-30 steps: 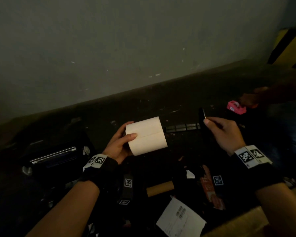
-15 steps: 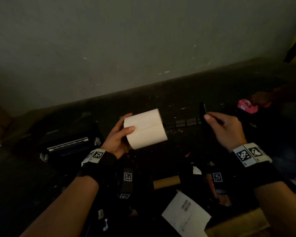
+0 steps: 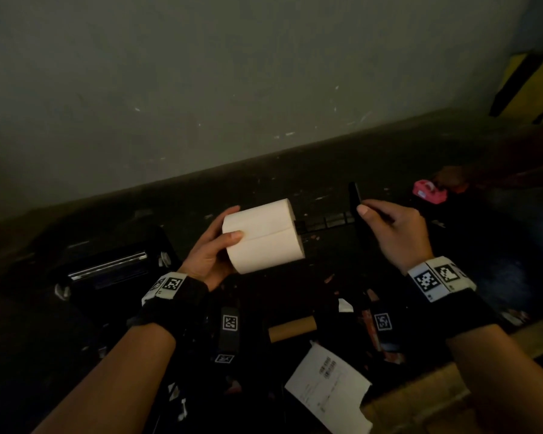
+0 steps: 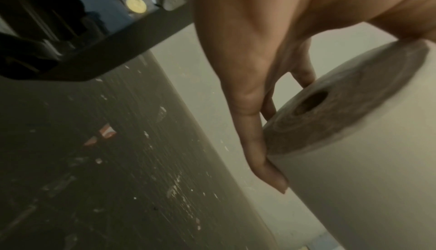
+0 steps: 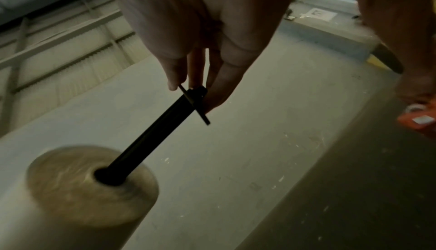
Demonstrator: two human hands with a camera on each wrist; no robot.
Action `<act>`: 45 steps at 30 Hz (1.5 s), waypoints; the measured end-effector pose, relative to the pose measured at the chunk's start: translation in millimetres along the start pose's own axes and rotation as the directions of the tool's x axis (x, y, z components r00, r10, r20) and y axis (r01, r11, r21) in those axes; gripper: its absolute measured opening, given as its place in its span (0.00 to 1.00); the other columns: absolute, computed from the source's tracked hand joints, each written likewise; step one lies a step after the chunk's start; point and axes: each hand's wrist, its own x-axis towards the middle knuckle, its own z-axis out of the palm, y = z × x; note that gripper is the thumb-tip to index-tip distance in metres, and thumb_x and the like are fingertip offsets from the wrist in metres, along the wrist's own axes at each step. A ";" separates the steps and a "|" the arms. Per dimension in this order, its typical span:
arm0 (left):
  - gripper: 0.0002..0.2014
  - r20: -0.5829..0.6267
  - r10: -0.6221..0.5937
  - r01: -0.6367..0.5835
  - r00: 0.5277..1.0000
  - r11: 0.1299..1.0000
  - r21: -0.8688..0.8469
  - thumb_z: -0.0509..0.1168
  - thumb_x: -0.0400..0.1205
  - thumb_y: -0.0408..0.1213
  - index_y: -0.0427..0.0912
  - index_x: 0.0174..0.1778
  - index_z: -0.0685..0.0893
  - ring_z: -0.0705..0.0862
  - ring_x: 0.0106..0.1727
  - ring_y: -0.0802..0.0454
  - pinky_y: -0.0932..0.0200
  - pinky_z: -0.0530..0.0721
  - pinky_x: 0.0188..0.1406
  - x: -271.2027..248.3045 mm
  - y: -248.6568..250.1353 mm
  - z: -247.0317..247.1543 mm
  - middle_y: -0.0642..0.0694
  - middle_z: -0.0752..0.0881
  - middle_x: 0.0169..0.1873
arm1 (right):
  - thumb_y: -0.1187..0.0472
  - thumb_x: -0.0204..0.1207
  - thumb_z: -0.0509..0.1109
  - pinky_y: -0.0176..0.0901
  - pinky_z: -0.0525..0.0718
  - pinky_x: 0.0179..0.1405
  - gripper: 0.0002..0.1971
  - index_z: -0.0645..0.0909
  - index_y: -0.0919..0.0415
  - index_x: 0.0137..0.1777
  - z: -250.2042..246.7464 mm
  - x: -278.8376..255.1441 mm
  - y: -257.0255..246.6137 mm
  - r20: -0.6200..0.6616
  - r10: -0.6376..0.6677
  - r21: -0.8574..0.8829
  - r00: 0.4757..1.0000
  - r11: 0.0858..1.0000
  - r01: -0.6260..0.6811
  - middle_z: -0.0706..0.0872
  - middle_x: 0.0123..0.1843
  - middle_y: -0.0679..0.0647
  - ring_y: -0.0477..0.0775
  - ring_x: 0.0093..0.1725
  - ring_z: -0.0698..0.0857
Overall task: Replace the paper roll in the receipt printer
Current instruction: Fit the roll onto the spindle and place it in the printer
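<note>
Above the middle of a dark worktop, the left hand (image 3: 210, 252) grips a cream cylindrical paper roll (image 3: 264, 236); the right hand (image 3: 395, 228) pinches a black plastic spindle (image 5: 151, 134), its tip in the core; next, likely push it through, then seat it in the black receipt printer (image 3: 107, 270) at the left edge.

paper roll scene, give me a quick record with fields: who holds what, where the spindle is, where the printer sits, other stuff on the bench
left hand: grips the paper roll at one end, roll held off the bench
right hand: pinches the flanged end of the black spindle
spindle: tip inside the roll's core hole, most of the shaft still outside
receipt printer: on the bench, to the person's left
empty cardboard core: lying on the bench nearer the person
printed receipt: near the bench's front edge
pink tape dispenser: far right
</note>
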 end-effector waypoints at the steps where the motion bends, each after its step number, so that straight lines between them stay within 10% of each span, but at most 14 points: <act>1: 0.25 0.009 0.001 -0.001 1.000 1.000 0.001 0.66 0.67 0.35 0.59 0.61 0.79 0.77 0.66 0.38 0.42 0.83 0.46 0.2 0.2 1.7 0.46 0.78 0.64 | 0.54 0.76 0.67 0.32 0.72 0.54 0.16 0.83 0.59 0.61 1.9 -3.0 -4.2 0.009 -0.011 0.005 1.000 1.000 0.011 0.87 0.58 0.52 0.40 0.55 0.79; 6: 0.25 0.035 -0.007 0.007 0.999 1.000 0.006 0.67 0.67 0.35 0.59 0.59 0.80 0.77 0.65 0.39 0.41 0.84 0.46 1.9 -1.3 15.4 0.47 0.78 0.64 | 0.55 0.73 0.70 0.22 0.71 0.47 0.14 0.83 0.55 0.58 27.4 -20.0 -24.5 0.122 -0.053 0.053 0.991 0.998 0.046 0.84 0.49 0.43 0.36 0.47 0.81; 14: 0.24 0.080 -0.027 0.032 0.996 0.998 -0.053 0.67 0.68 0.34 0.60 0.59 0.80 0.77 0.66 0.38 0.39 0.84 0.48 -5.3 -6.2 21.9 0.46 0.78 0.65 | 0.53 0.77 0.64 0.32 0.74 0.56 0.14 0.79 0.49 0.63 40.9 -33.8 -25.8 0.174 -0.024 0.133 0.984 0.991 0.001 0.81 0.57 0.44 0.37 0.55 0.79; 22: 0.24 0.100 -0.061 0.060 0.993 0.998 0.016 0.68 0.72 0.34 0.60 0.63 0.77 0.78 0.64 0.42 0.43 0.85 0.47 -12.4 -15.7 29.8 0.46 0.77 0.65 | 0.23 0.46 0.69 0.67 0.81 0.60 0.52 0.62 0.37 0.74 55.4 -41.0 -30.9 0.567 0.232 0.489 0.790 0.677 -0.550 0.77 0.70 0.52 0.59 0.64 0.81; 27: 0.21 0.119 -0.068 0.060 0.990 0.996 0.071 0.63 0.79 0.30 0.62 0.61 0.76 0.78 0.62 0.43 0.42 0.84 0.51 -13.0 -17.4 29.5 0.49 0.76 0.62 | 0.44 0.65 0.73 0.56 0.85 0.56 0.38 0.62 0.40 0.75 58.2 -44.7 -30.1 0.475 0.237 0.487 0.847 0.731 -0.478 0.77 0.69 0.51 0.54 0.61 0.81; 37: 0.27 0.099 -0.065 0.076 0.993 0.992 -0.103 0.66 0.70 0.31 0.58 0.63 0.78 0.77 0.66 0.38 0.42 0.84 0.50 -13.7 -34.6 24.0 0.44 0.76 0.67 | 0.39 0.74 0.60 0.52 0.75 0.65 0.34 0.50 0.38 0.79 59.0 -49.3 -29.3 0.472 0.178 0.349 0.863 0.861 -0.369 0.69 0.71 0.46 0.51 0.66 0.74; 45: 0.28 0.125 -0.044 0.062 0.991 0.988 -0.144 0.66 0.68 0.30 0.56 0.63 0.78 0.75 0.69 0.36 0.39 0.83 0.53 -12.1 -33.1 23.7 0.43 0.77 0.67 | 0.48 0.81 0.57 0.49 0.80 0.66 0.20 0.73 0.49 0.71 57.1 -48.4 -25.0 0.384 0.223 0.544 0.896 0.730 -0.415 0.81 0.68 0.51 0.51 0.66 0.81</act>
